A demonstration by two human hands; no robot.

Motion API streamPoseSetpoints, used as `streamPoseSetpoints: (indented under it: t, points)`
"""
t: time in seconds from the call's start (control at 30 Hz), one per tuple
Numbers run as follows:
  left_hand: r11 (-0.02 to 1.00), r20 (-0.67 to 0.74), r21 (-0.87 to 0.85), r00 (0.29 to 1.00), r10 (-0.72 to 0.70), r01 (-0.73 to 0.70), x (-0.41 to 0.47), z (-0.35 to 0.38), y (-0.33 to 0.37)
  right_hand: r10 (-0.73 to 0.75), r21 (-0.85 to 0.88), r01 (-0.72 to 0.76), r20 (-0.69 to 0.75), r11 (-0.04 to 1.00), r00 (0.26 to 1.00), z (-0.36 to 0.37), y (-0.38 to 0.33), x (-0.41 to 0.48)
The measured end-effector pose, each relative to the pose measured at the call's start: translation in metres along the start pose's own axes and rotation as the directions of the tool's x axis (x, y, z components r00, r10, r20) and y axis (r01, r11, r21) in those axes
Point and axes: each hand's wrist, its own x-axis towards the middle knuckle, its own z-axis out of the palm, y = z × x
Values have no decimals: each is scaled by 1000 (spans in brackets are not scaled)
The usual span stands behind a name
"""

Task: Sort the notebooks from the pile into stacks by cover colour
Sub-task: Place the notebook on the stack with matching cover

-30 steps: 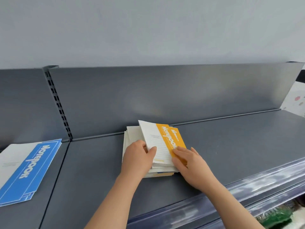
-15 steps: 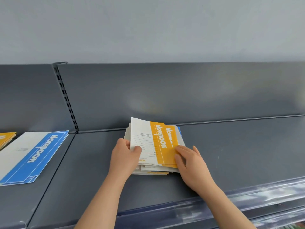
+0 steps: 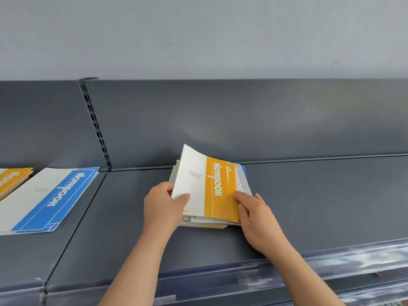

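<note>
Left hand, pinching the orange notebook by its left edge, is raising it further off the pile on the shelf. Right hand, fingers flat, is steadying the pile's right side. The orange stack is waiting far left.

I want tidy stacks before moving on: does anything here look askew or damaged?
The pile is ragged, its notebooks fanned at differing angles. The top orange notebook bows upward where the left hand pinches its edge; the right hand presses its other side. No tears show.
</note>
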Motion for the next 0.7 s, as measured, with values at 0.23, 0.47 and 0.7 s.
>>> streamPoseSetpoints:
  t: [0.23,0.47,0.7]
  points:
    - [995,5,-59,997,-80,80,0,-10,-3,28,37,-27,-4,999,1000,2,2,1]
    - [971,25,-206,992,-123,125,-4,-27,-10,23,3,-23,-86,1000,996,-5,-25,3]
    - [931,5,-344,992,-126,120,-6,-64,-31,17,143,-17,5,989,1000,14,-91,16]
